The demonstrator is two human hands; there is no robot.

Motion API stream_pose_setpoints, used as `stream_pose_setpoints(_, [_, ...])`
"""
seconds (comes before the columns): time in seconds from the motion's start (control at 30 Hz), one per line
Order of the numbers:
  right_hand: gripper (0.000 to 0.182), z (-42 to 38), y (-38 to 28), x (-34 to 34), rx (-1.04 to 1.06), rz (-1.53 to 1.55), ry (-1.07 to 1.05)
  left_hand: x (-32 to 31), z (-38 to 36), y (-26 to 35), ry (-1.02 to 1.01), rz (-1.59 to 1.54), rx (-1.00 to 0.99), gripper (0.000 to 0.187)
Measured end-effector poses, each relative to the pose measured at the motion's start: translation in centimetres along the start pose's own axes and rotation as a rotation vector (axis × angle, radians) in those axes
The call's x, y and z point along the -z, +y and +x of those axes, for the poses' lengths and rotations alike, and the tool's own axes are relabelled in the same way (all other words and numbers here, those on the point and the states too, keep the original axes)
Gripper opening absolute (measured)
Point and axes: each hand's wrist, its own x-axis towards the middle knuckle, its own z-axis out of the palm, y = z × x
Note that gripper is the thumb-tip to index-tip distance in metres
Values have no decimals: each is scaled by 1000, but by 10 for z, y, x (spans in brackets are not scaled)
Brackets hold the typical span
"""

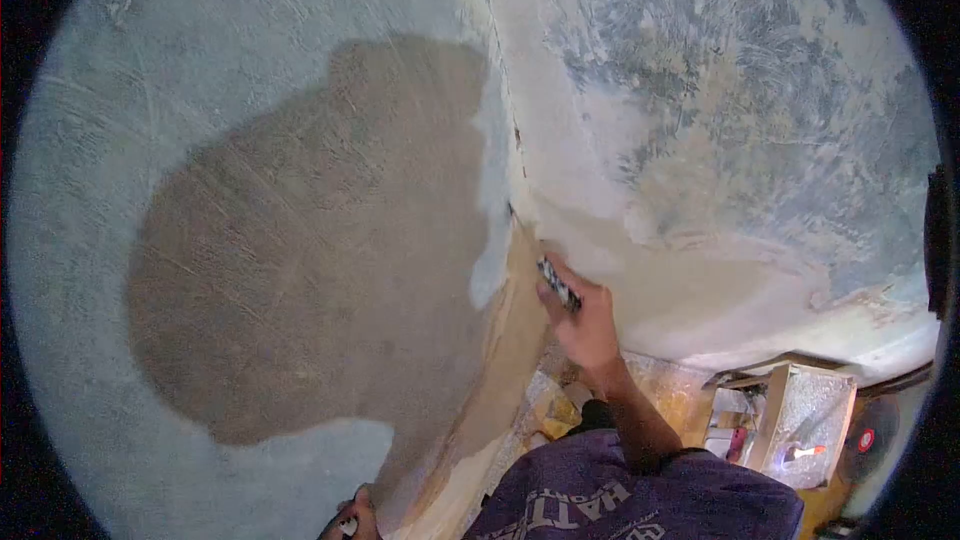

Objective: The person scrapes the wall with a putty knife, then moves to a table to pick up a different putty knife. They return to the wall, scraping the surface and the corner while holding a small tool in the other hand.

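Note:
My right hand (583, 315) is closed around a small black-and-white speckled tool (558, 282), held close against the wall by the corner seam. Its working end is hidden by my fingers. Low in the view, at the bottom edge, my left hand (358, 514) is partly cut off. Its fingers curl around a dark thing with a white spot (349, 526), whose kind I cannot tell. Between the two walls runs a cracked corner seam (517, 135), with a tan strip (515, 315) below it. A large brown patch (320, 270) covers much of the left wall.
The right wall (730, 90) has streaky grey and white plaster with a damp-looking beige area (680, 285). At the lower right stand a wooden-framed box (815, 420) with a bright light and a dark round object (868, 440). Yellowish flooring (665, 390) shows behind my arm.

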Motion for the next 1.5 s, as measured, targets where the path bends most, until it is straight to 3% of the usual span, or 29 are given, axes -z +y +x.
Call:
stream_pose_setpoints(0.07, [39,-6,-6,-2,0,8,-20,0,-2,-12,13,-222,-32,37])
stream_pose_setpoints(0.17, [37,10,-18,3,-47,12,-7,-2,-3,4,37,68,-9,37])
stream_pose_setpoints(0.27, [37,19,-21,5,-83,-8,-9,-1,-2,-6,-16,-127,-39,37])
stream_pose_setpoints(0.5, [37,18,-22,1,62,-71,48,-1,-3,16,12,62,136,37])
stream_pose_setpoints(0.57, [37,17,-34,7,-77,-52,-25,-2,-3,15,0,-1,202,35])
stream_pose_setpoints(0.6, [37,20,-39,10,-136,-42,-57,-4,-4,12,2,-53,189,33])
stream_pose_setpoints(0.7, [37,-1,-39,2,67,-62,-8,-5,-6,6,8,-153,142,29])
stream_pose_setpoints(0.8, [37,18,-29,1,62,-78,40,-5,-6,10,13,-52,94,29])
stream_pose_setpoints(0.9, [37,36,-29,6,-68,-9,8,-8,-5,17,29,43,32,29])
stream_pose_setpoints(1.0, [36,14,-35,9,61,-8,3,-9,-3,18,36,36,29,28])
stream_pose_setpoints(1.07, [36,18,-32,6,42,-25,10,-8,-4,16,24,-11,92,27])
stream_pose_setpoints(1.17, [37,39,-17,4,66,-31,61,-6,-4,-1,12,-36,-45,27])
stream_pose_setpoints(1.27, [36,18,-29,12,-34,-23,-6,-3,-8,-7,29,-136,84,25])
stream_pose_setpoints(1.3, [36,13,-36,15,-70,-21,-45,-7,-7,0,30,-41,76,26])
stream_pose_setpoints(1.37, [36,1,-29,11,-41,-43,-40,-10,-6,19,35,151,63,26])
stream_pose_setpoints(1.4, [36,3,-21,10,0,-50,-16,-11,-8,18,41,12,68,26])
stream_pose_setpoints(1.5, [35,29,4,11,179,-57,98,-8,-9,13,39,85,34,25])
